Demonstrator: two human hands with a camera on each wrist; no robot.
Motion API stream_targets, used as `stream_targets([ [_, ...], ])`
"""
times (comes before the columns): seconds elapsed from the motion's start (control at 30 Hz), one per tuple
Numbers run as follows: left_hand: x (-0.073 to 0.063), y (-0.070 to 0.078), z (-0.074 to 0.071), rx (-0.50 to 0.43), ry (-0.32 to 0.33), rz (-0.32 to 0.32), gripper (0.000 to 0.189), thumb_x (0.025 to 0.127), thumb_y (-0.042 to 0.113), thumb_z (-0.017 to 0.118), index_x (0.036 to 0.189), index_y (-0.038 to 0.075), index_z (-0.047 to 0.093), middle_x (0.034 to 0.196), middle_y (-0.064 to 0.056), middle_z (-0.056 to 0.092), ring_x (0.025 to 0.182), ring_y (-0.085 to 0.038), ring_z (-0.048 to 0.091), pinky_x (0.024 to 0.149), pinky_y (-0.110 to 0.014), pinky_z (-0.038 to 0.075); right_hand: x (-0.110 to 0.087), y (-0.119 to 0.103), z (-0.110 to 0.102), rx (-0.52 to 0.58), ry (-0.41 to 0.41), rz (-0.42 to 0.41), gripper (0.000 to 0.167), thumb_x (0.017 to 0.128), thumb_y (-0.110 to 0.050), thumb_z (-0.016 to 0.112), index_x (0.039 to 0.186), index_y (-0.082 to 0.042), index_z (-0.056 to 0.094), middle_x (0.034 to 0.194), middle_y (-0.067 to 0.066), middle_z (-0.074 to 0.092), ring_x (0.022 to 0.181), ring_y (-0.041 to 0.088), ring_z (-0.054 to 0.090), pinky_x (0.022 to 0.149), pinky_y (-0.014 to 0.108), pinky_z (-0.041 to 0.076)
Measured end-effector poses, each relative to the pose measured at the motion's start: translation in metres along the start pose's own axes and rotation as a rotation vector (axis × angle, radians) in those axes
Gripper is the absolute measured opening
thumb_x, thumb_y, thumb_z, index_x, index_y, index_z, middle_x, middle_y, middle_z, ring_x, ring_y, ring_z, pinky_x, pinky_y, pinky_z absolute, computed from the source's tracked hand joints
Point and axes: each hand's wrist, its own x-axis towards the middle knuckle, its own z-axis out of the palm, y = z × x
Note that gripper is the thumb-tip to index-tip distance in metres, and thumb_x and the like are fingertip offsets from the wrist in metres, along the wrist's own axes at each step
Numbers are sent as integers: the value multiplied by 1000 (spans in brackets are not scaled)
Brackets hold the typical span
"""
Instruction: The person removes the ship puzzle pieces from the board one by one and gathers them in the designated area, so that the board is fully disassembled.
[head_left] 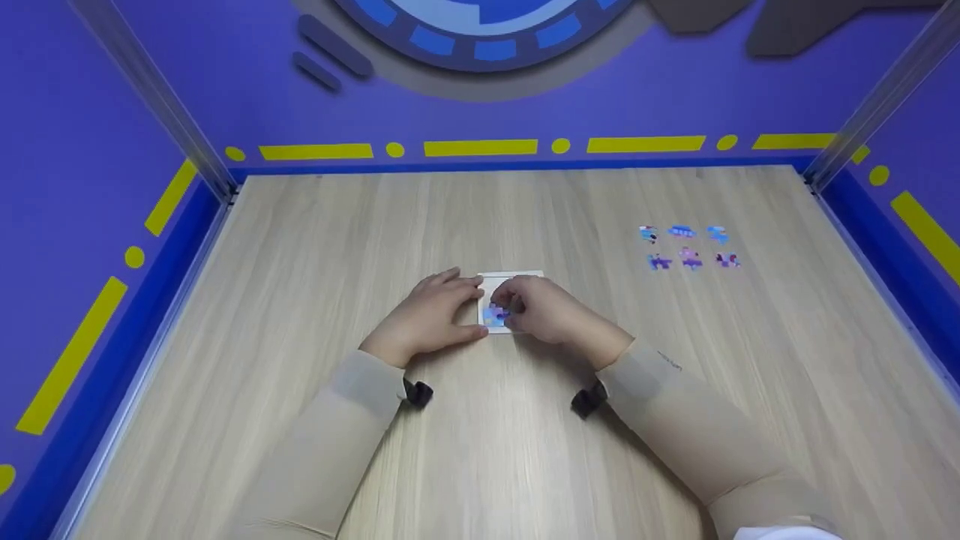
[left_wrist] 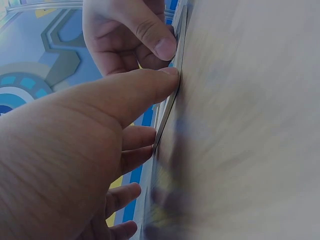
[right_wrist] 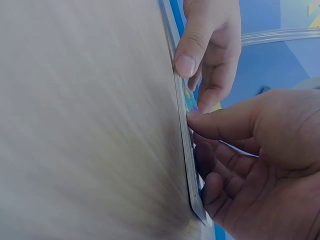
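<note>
A small white puzzle tray (head_left: 511,274) lies on the table, with joined pastel puzzle pieces (head_left: 493,315) in its near left corner. My left hand (head_left: 435,311) rests along the tray's left side with spread fingers, its thumb (left_wrist: 150,87) at the near edge. Over the tray, my right hand (head_left: 551,311) has curled fingers and pinches a puzzle piece at the joined ones, mostly hidden by the fingers. In the right wrist view, the right thumb (right_wrist: 220,124) lies at the tray's rim, beside the coloured pieces (right_wrist: 189,100).
Several loose puzzle pieces (head_left: 690,259) lie in two rows at the table's back right. The wooden table (head_left: 337,225) is bordered by blue-purple panels (head_left: 195,97) at the back and sides. A black wrist camera (head_left: 589,399) hangs under the right wrist.
</note>
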Motion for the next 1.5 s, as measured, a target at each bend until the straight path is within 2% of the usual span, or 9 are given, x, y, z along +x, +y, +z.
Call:
stream_targets([
  [0.37, 0, 0, 0, 8, 4, 3, 71, 103, 52, 78, 160, 13, 64, 180, 0, 49, 176, -37, 27, 147, -55, 19, 1, 1, -1, 2, 0, -33, 39, 91, -3, 80, 130, -2, 80, 115, 13, 81, 101, 23, 71, 94, 42, 61],
  [0.6, 0, 0, -1, 4, 0, 4, 70, 103, 53, 78, 160, 13, 64, 180, 0, 48, 176, -37, 27, 147, -56, 18, 1, 2, -1, 8, -12, -44, 39, 93, -7, 85, 131, -1, 80, 115, 14, 80, 105, 25, 72, 100, 48, 63],
  [0.9, 1, -1, 0, 7, 0, 6, 70, 103, 52, 79, 160, 13, 64, 180, 0, 48, 176, -38, 27, 147, -56, 19, 1, 2, -2, -17, -10, -53, 39, 93, -9, 85, 132, -1, 80, 115, 14, 81, 106, 26, 74, 101, 50, 64],
  [1.13, 1, -1, 0, 15, -6, 12, 72, 104, 52, 78, 161, 12, 63, 180, -2, 48, 176, -37, 27, 147, -57, 18, -1, 1, -2, -1, -5, -61, 39, 93, -10, 84, 132, -1, 80, 113, 12, 81, 102, 23, 72, 97, 46, 63],
  [1.37, 1, -1, 0, 14, -2, 6, 72, 104, 53, 77, 162, 13, 62, 181, -1, 47, 177, -36, 27, 147, -57, 18, 1, 5, -3, 59, -8, -24, 41, 92, -11, 84, 132, -4, 81, 111, 10, 81, 96, 19, 70, 88, 34, 59],
  [1.5, 1, -1, 1, 16, 0, 7, 72, 104, 53, 77, 162, 13, 62, 181, 0, 48, 177, -35, 27, 147, -56, 18, 1, 8, -6, 104, -5, -16, 39, 92, -12, 84, 131, -6, 82, 113, 9, 81, 97, 17, 70, 88, 29, 57],
])
